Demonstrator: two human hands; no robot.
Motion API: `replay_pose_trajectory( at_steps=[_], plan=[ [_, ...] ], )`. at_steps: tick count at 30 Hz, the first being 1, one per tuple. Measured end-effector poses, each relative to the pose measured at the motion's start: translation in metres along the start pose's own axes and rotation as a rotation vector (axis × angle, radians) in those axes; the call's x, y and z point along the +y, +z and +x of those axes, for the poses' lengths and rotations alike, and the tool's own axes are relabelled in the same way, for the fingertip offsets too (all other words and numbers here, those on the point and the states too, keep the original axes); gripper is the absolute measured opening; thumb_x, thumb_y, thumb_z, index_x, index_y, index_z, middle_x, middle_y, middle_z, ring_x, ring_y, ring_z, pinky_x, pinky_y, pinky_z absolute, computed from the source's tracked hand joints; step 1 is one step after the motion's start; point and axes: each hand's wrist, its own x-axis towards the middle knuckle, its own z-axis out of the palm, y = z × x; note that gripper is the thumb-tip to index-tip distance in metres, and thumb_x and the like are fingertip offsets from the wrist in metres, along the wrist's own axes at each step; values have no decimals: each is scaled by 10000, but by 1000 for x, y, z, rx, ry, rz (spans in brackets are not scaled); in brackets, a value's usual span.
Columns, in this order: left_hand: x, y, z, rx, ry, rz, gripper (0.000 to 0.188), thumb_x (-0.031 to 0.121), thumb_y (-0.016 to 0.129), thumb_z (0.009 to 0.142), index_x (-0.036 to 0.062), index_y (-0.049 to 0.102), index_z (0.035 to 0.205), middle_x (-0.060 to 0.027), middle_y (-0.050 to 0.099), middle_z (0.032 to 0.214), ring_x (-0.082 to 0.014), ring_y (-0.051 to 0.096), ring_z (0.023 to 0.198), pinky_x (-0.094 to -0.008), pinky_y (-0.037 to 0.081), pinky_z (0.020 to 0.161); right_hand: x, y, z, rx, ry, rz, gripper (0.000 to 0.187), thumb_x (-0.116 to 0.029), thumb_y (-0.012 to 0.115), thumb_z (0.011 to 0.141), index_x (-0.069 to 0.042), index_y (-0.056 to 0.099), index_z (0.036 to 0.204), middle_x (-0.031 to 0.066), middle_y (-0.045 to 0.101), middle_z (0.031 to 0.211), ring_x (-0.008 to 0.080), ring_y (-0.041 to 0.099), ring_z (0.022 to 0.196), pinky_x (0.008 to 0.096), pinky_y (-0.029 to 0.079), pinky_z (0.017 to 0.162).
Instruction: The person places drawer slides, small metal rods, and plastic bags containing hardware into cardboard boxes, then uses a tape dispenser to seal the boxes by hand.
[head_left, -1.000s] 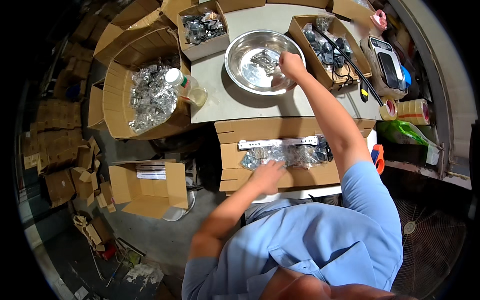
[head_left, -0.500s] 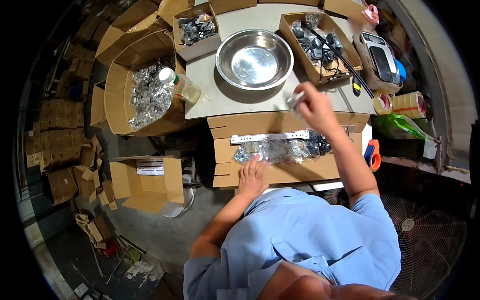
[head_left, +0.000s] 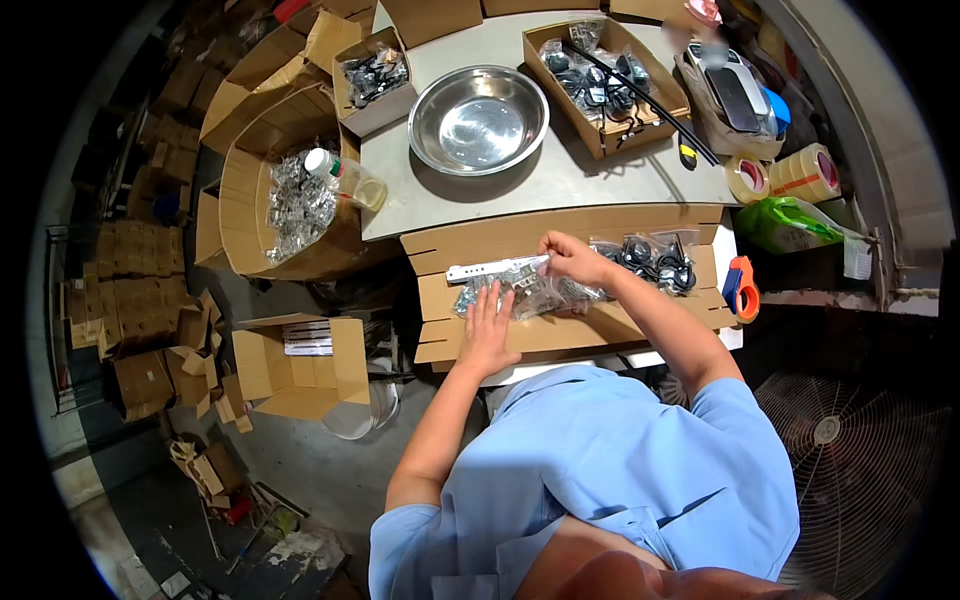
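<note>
An open, flat cardboard box lies in front of me at the table's near edge. Inside are a long white perforated rail, clear bags of small metal parts and, toward the right, bagged black parts with cables. My left hand rests with fingers extended on the bags at the left end, below the rail. Over the middle of the box, my right hand pinches a clear plastic bag of small parts lying against the rail. Its fingertips partly cover the bag's edge.
Behind the box stand a steel basin, a box of black parts with dark rods and a smaller parts box. A bottle stands by a big carton at left. Tape rolls and a tape dispenser are at right.
My right hand has come down and left from above the table into the box, bringing a small clear bag. My left hand has shifted slightly and spread its fingers over the bags.
</note>
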Motion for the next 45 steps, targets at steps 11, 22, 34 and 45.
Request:
replay_pose_trajectory(
  at_steps=[11, 22, 34, 45],
  plan=[
    [1, 16, -12, 111, -85, -109, 1142, 199, 788, 555, 130, 113, 1474, -146, 70, 1533, -349, 80, 1415, -556, 136, 1106, -56, -16, -13, 319, -255, 210, 100, -22, 476, 829, -78, 461, 911, -44, 435, 734, 52, 425, 651, 201, 371, 581],
    [15, 3, 3, -258, -29, 89, 753, 204, 776, 582, 120, 495, 1275, -97, 221, 1502, -306, 143, 1404, -630, 110, 1082, -46, -39, -40, 328, -175, 265, 121, 14, 474, 788, -52, 477, 890, -61, 390, 646, 35, 364, 545, 193, 294, 484],
    [6, 26, -13, -21, -33, -144, 616, 107, 727, 583, 106, 543, 1171, -107, 403, 1301, -311, 319, 1286, -535, 198, 1092, -42, -6, -32, 360, -183, 620, 92, 14, 500, 803, -58, 491, 861, -26, 461, 650, 65, 445, 542, 200, 347, 499],
    [29, -3, 15, -110, 85, 69, 967, 234, 761, 604, 144, 271, 1433, -176, 122, 1511, -392, 112, 1393, -527, 137, 1116, -8, 16, -27, 335, 203, -1073, 225, -94, 589, 745, -54, 553, 963, 206, 630, 907, 369, 605, 798, 439, 491, 730]
  ],
)
